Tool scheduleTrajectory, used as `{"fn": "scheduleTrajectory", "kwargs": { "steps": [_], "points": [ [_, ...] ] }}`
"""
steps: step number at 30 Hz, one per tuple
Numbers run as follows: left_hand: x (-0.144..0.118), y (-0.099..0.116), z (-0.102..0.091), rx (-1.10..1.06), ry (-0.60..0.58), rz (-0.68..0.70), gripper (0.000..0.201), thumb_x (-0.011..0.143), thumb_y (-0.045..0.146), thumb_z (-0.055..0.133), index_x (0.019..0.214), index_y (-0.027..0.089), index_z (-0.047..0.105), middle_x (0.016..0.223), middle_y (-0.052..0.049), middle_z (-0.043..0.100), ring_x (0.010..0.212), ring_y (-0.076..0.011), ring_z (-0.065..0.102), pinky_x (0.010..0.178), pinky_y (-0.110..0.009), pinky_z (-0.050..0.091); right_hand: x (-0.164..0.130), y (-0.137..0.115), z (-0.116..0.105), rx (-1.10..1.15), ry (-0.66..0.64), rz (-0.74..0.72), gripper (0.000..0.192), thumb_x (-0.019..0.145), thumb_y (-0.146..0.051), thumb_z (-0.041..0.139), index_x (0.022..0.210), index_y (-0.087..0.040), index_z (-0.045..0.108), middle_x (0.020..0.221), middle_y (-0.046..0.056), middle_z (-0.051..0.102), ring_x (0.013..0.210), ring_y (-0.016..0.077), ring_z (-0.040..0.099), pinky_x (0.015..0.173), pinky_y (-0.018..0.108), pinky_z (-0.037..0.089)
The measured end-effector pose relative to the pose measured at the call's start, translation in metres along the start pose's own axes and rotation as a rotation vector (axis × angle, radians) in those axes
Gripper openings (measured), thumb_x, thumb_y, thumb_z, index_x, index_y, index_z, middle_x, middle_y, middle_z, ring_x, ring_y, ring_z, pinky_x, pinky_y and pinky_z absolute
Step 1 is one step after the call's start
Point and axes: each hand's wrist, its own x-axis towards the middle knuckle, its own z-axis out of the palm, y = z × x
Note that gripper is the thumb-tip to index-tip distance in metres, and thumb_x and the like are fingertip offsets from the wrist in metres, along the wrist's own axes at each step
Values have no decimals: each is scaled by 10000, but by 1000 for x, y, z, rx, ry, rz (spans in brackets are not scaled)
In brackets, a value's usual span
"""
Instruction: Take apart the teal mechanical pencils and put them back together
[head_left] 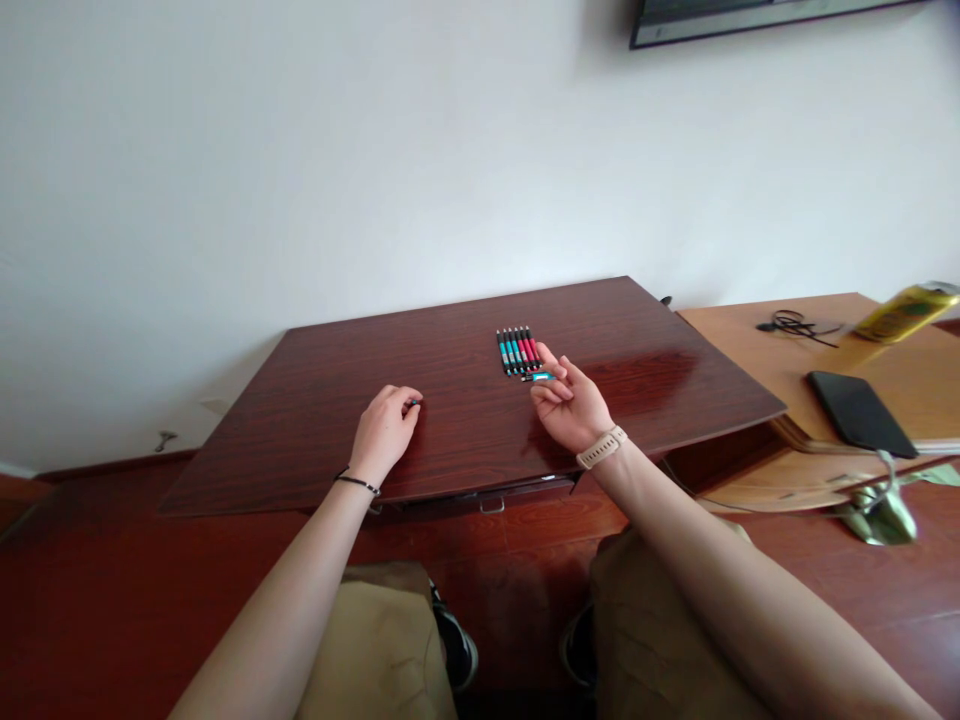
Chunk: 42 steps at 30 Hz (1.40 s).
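Observation:
A row of several pens (517, 350) with teal and red barrels lies side by side on the dark wooden desk (465, 400). My right hand (571, 405) sits just below the row, palm turned inward, fingers pinching a small blue and black pen (538, 377). My left hand (385, 430) rests on the desk to the left, fingers curled around a small dark object (414, 403) that is mostly hidden. A tan watch band is on my right wrist, a thin black band on my left.
A lighter wooden table (847, 400) adjoins at the right, holding a black phone (861, 413), a dark cable (796, 324) and a yellow-green can (907, 312). A white wall stands behind the desk. My knees and shoes show below the desk's front edge.

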Motion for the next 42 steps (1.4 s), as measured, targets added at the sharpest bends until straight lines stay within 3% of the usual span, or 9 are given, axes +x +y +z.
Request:
{"fn": "scheduleTrajectory", "kwargs": {
  "steps": [7, 12, 15, 19, 23, 30, 42],
  "points": [
    [1, -3, -1, 7, 15, -3, 228, 958, 222, 553, 1027, 250, 768, 1116, -88, 740, 916, -265, 710, 888, -388, 541, -14, -8, 12, 52, -98, -87, 261, 1084, -222, 561, 1260, -316, 728, 663, -79, 433, 466, 101, 196, 451, 244, 302],
    [2, -2, 2, -75, 40, -40, 191, 947, 253, 588, 981, 250, 777, 1076, -83, 760, 893, -257, 713, 889, -401, 540, -22, -11, 16, 73, -98, -122, 258, 1096, -267, 564, 1289, -329, 723, 651, -75, 430, 476, 111, 222, 450, 252, 284],
    [1, 10, 7, -341, 41, -97, 140, 924, 330, 675, 958, 240, 778, 997, -74, 785, 890, -248, 721, 897, -395, 551, -19, -9, 16, 40, -96, -115, 238, 1094, -282, 566, 1263, -326, 727, 649, -74, 425, 473, 109, 225, 454, 255, 287],
    [-2, 45, 14, -815, -22, -153, 251, 859, 418, 805, 971, 197, 763, 936, -75, 784, 830, -203, 715, 814, -331, 567, -8, -5, 12, -13, -40, -107, 237, 1108, -324, 513, 1146, -284, 743, 639, -69, 426, 466, 109, 215, 460, 263, 326],
    [-5, 82, 16, -1052, -34, -173, 259, 857, 400, 831, 976, 186, 747, 960, -79, 788, 850, -181, 717, 801, -299, 569, -1, 3, 11, -58, -19, -87, 284, 1108, -414, 522, 1058, -238, 739, 648, -65, 430, 459, 91, 195, 442, 242, 318],
    [-4, 108, 18, -1160, -31, -147, 229, 862, 358, 835, 973, 176, 750, 949, -69, 792, 820, -163, 698, 797, -297, 565, -5, 15, 17, -69, -9, -103, 343, 1096, -447, 561, 1019, -180, 764, 667, -60, 463, 464, 62, 204, 452, 223, 284],
    [-5, 112, 20, -1128, -40, -129, 231, 860, 368, 847, 949, 174, 758, 921, -66, 790, 813, -175, 720, 797, -313, 574, -3, 20, 14, -120, -8, -132, 372, 1087, -470, 562, 1059, -181, 794, 689, -51, 454, 490, 74, 193, 474, 242, 277]
  ]
}}
